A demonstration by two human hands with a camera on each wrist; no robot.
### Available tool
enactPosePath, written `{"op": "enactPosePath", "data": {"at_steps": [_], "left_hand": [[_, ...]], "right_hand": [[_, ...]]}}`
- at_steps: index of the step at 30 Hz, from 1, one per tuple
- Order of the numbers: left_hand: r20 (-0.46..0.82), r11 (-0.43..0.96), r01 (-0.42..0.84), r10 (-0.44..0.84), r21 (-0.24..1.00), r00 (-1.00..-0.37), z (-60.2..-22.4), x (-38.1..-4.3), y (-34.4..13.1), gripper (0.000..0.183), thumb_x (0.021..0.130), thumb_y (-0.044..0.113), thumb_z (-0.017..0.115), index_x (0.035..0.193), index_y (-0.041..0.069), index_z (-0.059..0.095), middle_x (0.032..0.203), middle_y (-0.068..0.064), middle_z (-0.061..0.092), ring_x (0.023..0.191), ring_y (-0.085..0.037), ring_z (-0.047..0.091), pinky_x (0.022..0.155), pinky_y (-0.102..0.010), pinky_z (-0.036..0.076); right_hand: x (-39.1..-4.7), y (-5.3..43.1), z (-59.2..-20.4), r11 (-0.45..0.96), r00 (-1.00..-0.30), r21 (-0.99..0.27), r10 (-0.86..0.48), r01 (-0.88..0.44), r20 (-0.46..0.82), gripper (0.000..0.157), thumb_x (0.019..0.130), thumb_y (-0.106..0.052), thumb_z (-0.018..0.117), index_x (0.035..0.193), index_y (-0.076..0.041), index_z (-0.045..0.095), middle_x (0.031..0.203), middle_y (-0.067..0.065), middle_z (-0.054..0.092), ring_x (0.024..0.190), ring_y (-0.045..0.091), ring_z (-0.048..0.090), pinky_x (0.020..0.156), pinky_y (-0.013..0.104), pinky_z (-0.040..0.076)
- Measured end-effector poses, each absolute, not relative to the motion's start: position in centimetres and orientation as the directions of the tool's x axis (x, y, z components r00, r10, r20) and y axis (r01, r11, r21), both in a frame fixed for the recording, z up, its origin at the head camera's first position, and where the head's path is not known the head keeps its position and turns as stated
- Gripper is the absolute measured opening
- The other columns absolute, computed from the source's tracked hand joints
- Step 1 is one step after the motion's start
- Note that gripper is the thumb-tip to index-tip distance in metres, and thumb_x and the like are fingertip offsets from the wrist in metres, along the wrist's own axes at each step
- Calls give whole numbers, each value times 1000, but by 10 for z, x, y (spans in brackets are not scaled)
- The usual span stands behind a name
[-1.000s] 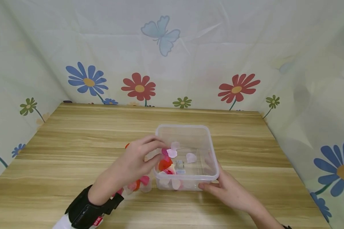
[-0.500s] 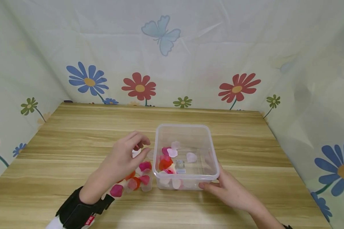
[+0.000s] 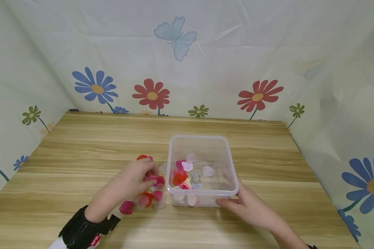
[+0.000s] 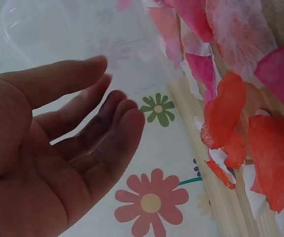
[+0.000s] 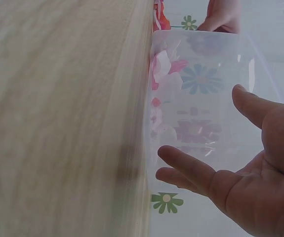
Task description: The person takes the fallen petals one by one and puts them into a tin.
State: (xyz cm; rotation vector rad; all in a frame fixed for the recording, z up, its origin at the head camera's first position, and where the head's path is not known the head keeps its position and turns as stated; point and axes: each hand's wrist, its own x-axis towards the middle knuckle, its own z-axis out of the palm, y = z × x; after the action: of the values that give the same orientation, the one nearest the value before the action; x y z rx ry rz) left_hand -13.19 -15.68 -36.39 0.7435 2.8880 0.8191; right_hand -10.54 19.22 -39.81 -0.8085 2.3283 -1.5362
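Note:
A pile of artificial flower petals (image 3: 157,196) in magenta, pink, orange and white lies left of a clear plastic box (image 3: 202,192). My left hand (image 3: 123,181) is low over that pile, its fingertips among the petals. In the left wrist view its fingers are loosely curved, with nothing between them and the thumb, and orange petals (image 4: 224,111) lie beyond. My right hand (image 3: 252,211) touches the box at its front right corner, thumb in front and fingers along the side. Inside the box, an orange petal (image 3: 179,178) and several others gather mostly at the left.
The wooden table (image 3: 96,138) extends behind and to both sides of the box. Beyond it hangs a pale curtain (image 3: 215,69) printed with flowers and a butterfly. A black strap (image 3: 81,226) circles my left wrist.
My left hand has drawn back left from over the box, then lowered to the petal pile. The right hand and the box have stayed in place.

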Motion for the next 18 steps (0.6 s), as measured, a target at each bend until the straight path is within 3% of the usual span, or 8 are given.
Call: {"op": "enactPosePath", "data": {"at_steps": [6,18], "left_hand": [[-73,746,406,516,527,-853,-372,-133,-154,18,81,9,81,93,11,68,87,4,61,77,-16,56,64,-19,47],[-45,704,538,626,464,-779,-389,-134,-149,24,76,8,85,90,12,66,76,5,54,71,-11,48,62,-19,42]], "right_hand": [[-105,192,-398,309,-825,-897,-557,-317,100,82,93,-16,70,155,-24,17,137,12,48,117,24,58,92,32,47],[-105,192,-398,307,-822,-900,-563,-309,90,81,94,-16,69,155,-23,17,135,13,50,117,24,58,91,31,47]]}}
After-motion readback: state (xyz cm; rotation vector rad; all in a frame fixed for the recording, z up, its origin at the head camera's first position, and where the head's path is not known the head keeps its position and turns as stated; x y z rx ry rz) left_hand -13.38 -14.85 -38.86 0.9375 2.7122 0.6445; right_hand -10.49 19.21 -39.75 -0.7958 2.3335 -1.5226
